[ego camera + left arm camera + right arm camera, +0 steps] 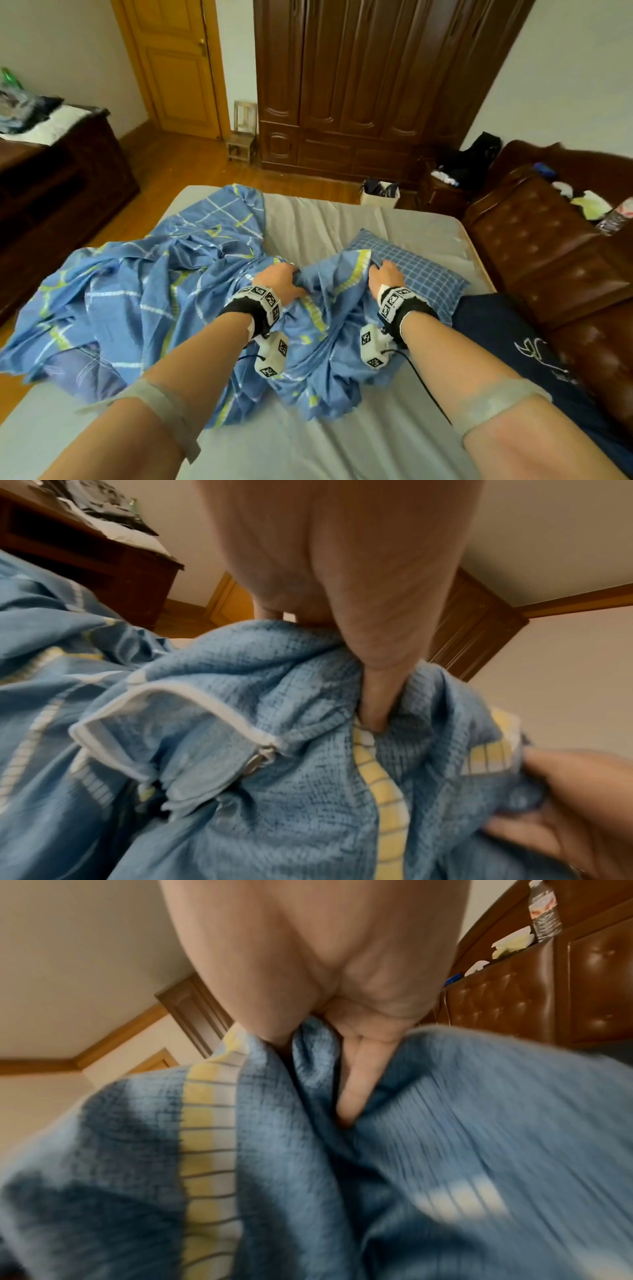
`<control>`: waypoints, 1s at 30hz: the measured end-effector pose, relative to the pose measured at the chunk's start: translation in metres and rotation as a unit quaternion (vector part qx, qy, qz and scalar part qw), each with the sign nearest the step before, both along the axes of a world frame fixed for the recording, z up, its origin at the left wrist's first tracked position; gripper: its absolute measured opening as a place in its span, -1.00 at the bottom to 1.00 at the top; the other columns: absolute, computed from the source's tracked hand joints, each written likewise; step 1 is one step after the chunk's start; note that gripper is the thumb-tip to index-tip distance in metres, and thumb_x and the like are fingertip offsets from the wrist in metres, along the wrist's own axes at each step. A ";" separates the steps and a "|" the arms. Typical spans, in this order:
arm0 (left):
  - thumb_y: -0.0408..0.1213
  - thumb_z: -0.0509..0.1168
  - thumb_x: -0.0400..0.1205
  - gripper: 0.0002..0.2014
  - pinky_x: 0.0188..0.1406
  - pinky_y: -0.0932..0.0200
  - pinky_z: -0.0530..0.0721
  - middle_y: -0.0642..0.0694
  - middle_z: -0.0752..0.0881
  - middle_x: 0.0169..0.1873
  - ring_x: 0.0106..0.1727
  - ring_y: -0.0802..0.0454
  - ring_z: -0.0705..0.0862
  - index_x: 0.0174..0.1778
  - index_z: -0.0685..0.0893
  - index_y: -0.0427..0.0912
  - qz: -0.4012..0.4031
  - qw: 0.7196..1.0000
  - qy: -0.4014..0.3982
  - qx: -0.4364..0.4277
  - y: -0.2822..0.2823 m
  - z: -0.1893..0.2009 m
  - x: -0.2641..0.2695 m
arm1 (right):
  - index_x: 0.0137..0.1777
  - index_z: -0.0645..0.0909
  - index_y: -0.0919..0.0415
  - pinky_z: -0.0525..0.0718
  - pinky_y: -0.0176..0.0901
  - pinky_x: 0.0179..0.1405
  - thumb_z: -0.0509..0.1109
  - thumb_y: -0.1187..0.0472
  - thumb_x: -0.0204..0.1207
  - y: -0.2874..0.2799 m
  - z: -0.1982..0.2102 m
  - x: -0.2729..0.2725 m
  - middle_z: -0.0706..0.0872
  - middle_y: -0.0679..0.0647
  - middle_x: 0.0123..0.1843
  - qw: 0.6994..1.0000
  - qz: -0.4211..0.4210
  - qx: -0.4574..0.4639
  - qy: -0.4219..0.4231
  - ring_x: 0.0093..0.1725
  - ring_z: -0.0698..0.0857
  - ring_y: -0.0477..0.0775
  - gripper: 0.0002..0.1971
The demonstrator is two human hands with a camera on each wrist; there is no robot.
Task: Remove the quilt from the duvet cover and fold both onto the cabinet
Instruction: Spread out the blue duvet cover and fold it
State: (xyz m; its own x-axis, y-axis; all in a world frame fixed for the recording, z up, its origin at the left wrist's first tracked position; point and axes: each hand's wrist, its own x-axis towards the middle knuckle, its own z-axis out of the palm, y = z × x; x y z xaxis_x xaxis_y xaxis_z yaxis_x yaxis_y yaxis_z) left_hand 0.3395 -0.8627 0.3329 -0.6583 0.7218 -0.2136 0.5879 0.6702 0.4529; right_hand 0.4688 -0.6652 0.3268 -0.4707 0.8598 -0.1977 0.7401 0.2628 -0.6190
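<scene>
A blue duvet cover [144,298] with white and yellow stripes lies crumpled across the grey mattress [308,442]. My left hand [279,281] grips a bunched fold of it near the middle of the bed; in the left wrist view the thumb [375,696] digs into the cloth [274,791] beside a white-edged zipper opening [171,723]. My right hand [385,274] grips the cover's edge next to a blue checked pillow [414,270]; the fingers [356,1085] are buried in the fabric [240,1177]. I cannot make out the quilt.
A dark low cabinet [58,181] with clutter on top stands at the left. A brown wardrobe [370,85] and an orange door [178,65] are ahead. A brown leather headboard [548,246] runs along the right, and a dark blue garment [507,342] lies beside it.
</scene>
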 end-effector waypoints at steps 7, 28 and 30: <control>-0.02 0.52 0.45 -0.48 -0.12 0.05 0.60 -0.18 0.77 0.04 0.06 -0.25 0.73 0.26 0.59 -0.14 0.010 0.997 0.033 0.066 0.107 0.042 0.023 | -0.06 0.55 0.34 0.38 -0.32 0.07 0.39 0.31 0.57 0.087 0.087 0.048 0.51 -0.01 0.21 0.941 0.061 0.201 0.266 0.06 0.51 -0.06 -0.91; -0.08 0.53 0.39 -0.55 -0.11 -0.01 0.68 -0.25 0.74 -0.13 -0.12 -0.06 0.69 0.06 0.71 -0.32 -0.035 0.973 -0.227 -0.035 0.224 -0.113 0.215 | -0.19 0.72 0.21 0.74 -0.12 -0.19 0.44 0.20 0.17 0.186 -0.183 0.250 0.79 0.09 -0.26 0.920 0.208 -0.251 -0.217 -0.25 0.73 0.11 -0.80; -0.20 0.58 0.41 -0.64 -0.05 -0.01 0.71 -0.16 0.76 -0.12 -0.10 -0.05 0.72 0.06 0.72 -0.28 -0.047 0.975 -0.213 -0.030 0.227 -0.098 0.221 | 0.15 0.70 0.18 0.71 -0.05 0.09 0.39 0.15 0.34 0.188 -0.177 0.244 0.76 0.17 0.11 0.942 0.171 -0.209 -0.198 0.09 0.72 0.24 -0.64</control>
